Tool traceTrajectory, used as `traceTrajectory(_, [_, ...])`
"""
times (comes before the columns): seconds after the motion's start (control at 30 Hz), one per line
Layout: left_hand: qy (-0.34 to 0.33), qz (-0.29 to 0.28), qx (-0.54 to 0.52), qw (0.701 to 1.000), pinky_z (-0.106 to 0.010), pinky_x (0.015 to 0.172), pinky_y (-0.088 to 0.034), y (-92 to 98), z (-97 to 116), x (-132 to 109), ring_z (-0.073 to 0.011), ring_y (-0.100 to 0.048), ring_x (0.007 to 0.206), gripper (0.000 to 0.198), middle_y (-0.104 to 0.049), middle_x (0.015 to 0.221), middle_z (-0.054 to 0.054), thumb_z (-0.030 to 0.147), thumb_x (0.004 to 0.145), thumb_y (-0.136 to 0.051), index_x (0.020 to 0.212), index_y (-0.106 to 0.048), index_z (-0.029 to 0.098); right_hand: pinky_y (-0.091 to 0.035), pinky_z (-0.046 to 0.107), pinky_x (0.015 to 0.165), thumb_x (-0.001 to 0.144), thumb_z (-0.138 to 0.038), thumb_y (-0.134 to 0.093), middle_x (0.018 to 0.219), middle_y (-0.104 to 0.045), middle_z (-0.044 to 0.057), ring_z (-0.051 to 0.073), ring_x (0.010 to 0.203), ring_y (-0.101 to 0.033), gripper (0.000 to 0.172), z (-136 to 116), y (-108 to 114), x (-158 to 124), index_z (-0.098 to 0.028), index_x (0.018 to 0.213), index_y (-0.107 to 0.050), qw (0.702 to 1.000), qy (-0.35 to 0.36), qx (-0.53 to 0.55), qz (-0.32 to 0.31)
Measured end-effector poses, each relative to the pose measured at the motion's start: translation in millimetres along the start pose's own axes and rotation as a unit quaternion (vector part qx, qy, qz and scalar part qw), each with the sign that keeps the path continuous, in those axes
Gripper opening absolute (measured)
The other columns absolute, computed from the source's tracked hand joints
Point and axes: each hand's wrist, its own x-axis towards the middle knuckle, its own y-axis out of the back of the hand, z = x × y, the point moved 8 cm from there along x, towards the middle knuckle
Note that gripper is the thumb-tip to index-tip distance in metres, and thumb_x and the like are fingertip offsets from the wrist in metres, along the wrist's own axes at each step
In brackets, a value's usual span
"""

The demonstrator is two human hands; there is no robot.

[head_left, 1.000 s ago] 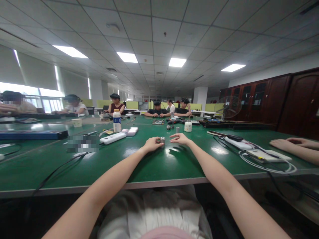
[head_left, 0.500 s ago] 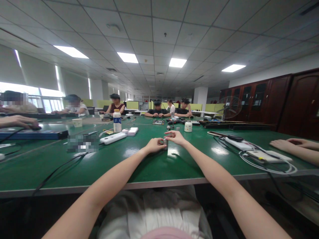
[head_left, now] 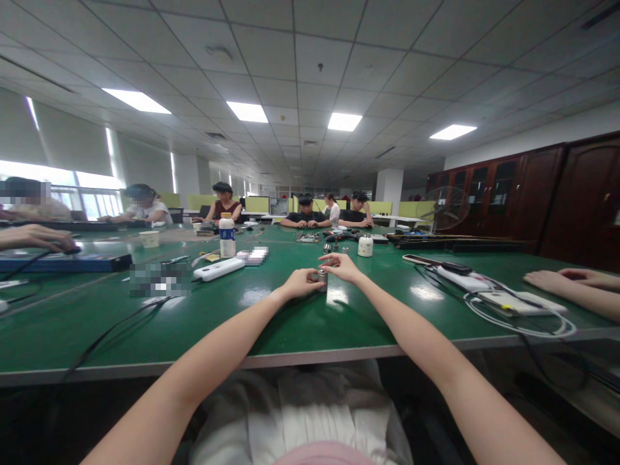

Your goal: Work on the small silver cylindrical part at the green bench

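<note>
A small silver metal cylinder (head_left: pixel 322 281) stands upright on the green table (head_left: pixel 203 323), far out in front of me. My left hand (head_left: pixel 301 283) is curled round its left side and holds it. My right hand (head_left: pixel 340 265) hovers over its top, fingertips pinched together above the cylinder; what they pinch, if anything, is too small to make out. Both my arms are stretched far forward.
A white bottle (head_left: pixel 227 236), a white power strip (head_left: pixel 219 268) and a white jar (head_left: pixel 365 245) stand further back. White cables and an adapter (head_left: pixel 504 300) lie at the right, near another person's hands (head_left: pixel 557 279). Several people sit around the table's far side.
My right hand moved left from beside the cylinder to above its top and pinched its fingers. My left hand stayed on the cylinder, shifted slightly right.
</note>
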Motion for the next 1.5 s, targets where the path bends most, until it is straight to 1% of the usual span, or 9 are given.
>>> traceTrajectory(0.23, [-0.003, -0.002, 0.001, 1.000, -0.028, 0.079, -0.052, 0.2, 3, -1, -0.0239, -0.071, 0.087, 0.044, -0.076, 0.091, -0.005, 0.042, 0.074, -0.067, 0.110, -0.066, 0.017, -0.055, 0.028, 0.072, 0.068, -0.014, -0.077, 0.072, -0.074, 0.003, 0.018, 0.073, -0.071, 0.030, 1, 2, -1, -0.018, 0.097, -0.071, 0.999, -0.001, -0.033, 0.019])
traceTrajectory(0.33, [-0.001, -0.002, 0.005, 1.000, -0.028, 0.079, -0.052, 0.2, 3, -2, -0.0243, -0.071, 0.088, 0.045, -0.076, 0.092, -0.005, 0.042, 0.074, -0.068, 0.111, -0.066, 0.017, -0.054, 0.026, 0.066, 0.066, -0.023, -0.079, 0.068, -0.073, 0.003, 0.018, 0.066, -0.070, 0.030, 5, 5, 0, -0.017, 0.095, -0.072, 0.998, -0.010, -0.048, 0.040])
traceTrajectory(0.5, [-0.003, -0.001, 0.009, 1.000, -0.027, 0.079, -0.052, 0.0, 3, 0, -0.0234, -0.071, 0.087, 0.048, -0.076, 0.092, -0.006, 0.042, 0.074, -0.068, 0.113, -0.066, 0.016, -0.052, 0.025, 0.060, 0.079, -0.039, -0.068, 0.055, -0.067, 0.001, 0.017, 0.057, -0.067, 0.028, 10, 15, 2, -0.015, 0.092, -0.072, 0.994, -0.032, -0.063, 0.087])
traceTrajectory(0.8, [-0.005, 0.000, 0.022, 1.000, -0.027, 0.079, -0.052, 0.0, 3, 0, -0.0242, -0.070, 0.089, 0.047, -0.076, 0.093, -0.006, 0.045, 0.075, -0.067, 0.112, -0.066, 0.016, -0.055, 0.026, 0.067, 0.066, -0.021, -0.079, 0.073, -0.074, 0.005, 0.018, 0.071, -0.071, 0.028, 5, 3, -2, -0.016, 0.093, -0.072, 0.999, -0.017, -0.036, 0.032])
traceTrajectory(1.03, [0.017, 0.011, 0.060, 0.998, -0.027, 0.081, -0.051, 1.3, -2, 3, -0.0241, -0.069, 0.093, 0.046, -0.075, 0.095, -0.005, 0.045, 0.074, -0.069, 0.111, -0.067, 0.019, -0.056, 0.029, 0.076, 0.074, -0.024, -0.074, 0.090, -0.075, 0.010, 0.019, 0.084, -0.071, 0.032, 24, 18, 7, -0.015, 0.105, -0.068, 0.997, -0.047, -0.037, 0.050])
traceTrajectory(1.13, [0.032, 0.020, 0.081, 0.996, -0.027, 0.081, -0.050, 3.5, -5, 3, -0.0246, -0.069, 0.096, 0.044, -0.075, 0.095, -0.004, 0.047, 0.074, -0.069, 0.111, -0.067, 0.022, -0.057, 0.029, 0.075, 0.071, -0.021, -0.076, 0.085, -0.075, 0.009, 0.019, 0.080, -0.072, 0.032, 43, 20, 5, -0.013, 0.101, -0.070, 0.995, -0.086, -0.042, 0.016])
traceTrajectory(1.27, [0.043, 0.029, 0.095, 0.994, -0.028, 0.081, -0.050, 6.0, -8, 4, -0.0264, -0.068, 0.098, 0.046, -0.075, 0.098, -0.005, 0.047, 0.074, -0.068, 0.113, -0.066, 0.022, -0.057, 0.026, 0.066, 0.058, -0.016, -0.084, 0.068, -0.074, 0.005, 0.019, 0.068, -0.071, 0.031, 64, 11, -4, -0.012, 0.086, -0.074, 0.987, -0.139, -0.049, -0.071])
traceTrajectory(1.37, [0.042, 0.029, 0.094, 0.994, -0.028, 0.079, -0.051, 5.7, -9, 5, -0.0266, -0.068, 0.097, 0.048, -0.075, 0.099, -0.007, 0.047, 0.074, -0.068, 0.114, -0.066, 0.020, -0.057, 0.024, 0.064, 0.053, -0.019, -0.087, 0.067, -0.074, 0.004, 0.019, 0.066, -0.071, 0.034, 70, 9, -8, -0.013, 0.085, -0.075, 0.979, -0.160, -0.054, -0.111])
traceTrajectory(1.5, [0.031, 0.028, 0.080, 0.996, -0.028, 0.078, -0.052, 3.6, -11, 6, -0.0256, -0.069, 0.094, 0.048, -0.075, 0.098, -0.007, 0.045, 0.075, -0.068, 0.114, -0.065, 0.019, -0.057, 0.024, 0.066, 0.055, -0.021, -0.087, 0.070, -0.075, 0.005, 0.019, 0.069, -0.071, 0.039, 70, 12, -6, -0.013, 0.091, -0.075, 0.976, -0.165, -0.061, -0.126])
